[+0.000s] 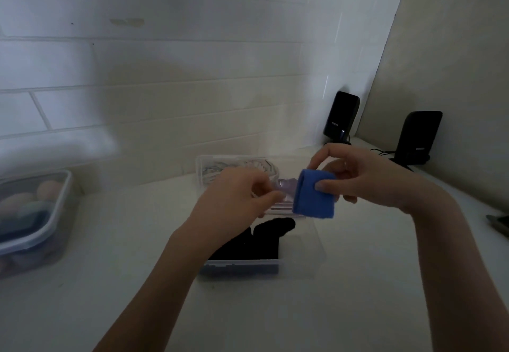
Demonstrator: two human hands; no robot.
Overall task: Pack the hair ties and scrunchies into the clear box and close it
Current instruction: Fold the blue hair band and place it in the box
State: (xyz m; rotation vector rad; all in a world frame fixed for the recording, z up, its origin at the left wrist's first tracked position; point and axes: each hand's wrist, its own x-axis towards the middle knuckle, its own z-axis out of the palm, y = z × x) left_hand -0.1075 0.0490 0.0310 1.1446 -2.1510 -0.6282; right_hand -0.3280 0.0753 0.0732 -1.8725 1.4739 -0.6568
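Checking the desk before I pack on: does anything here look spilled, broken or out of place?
Nothing stands out. The clear box sits open on the counter with a black scrunchie inside, its lid behind it. The right hand holds a blue band above the box; the left hand is beside it.

The white counter point(115, 241) is running back to a tiled wall and into a corner at the right. The clear box point(300, 258) is sitting open at its middle, with black fabric showing inside it. At the far left a lidded plastic tub point(35, 222) is resting near the edge, rounded pastel shapes showing blurred through its wall. Back in the corner two black speakers point(341, 116) point(418, 138) are standing upright, well apart from the box, thin cables trailing between them.
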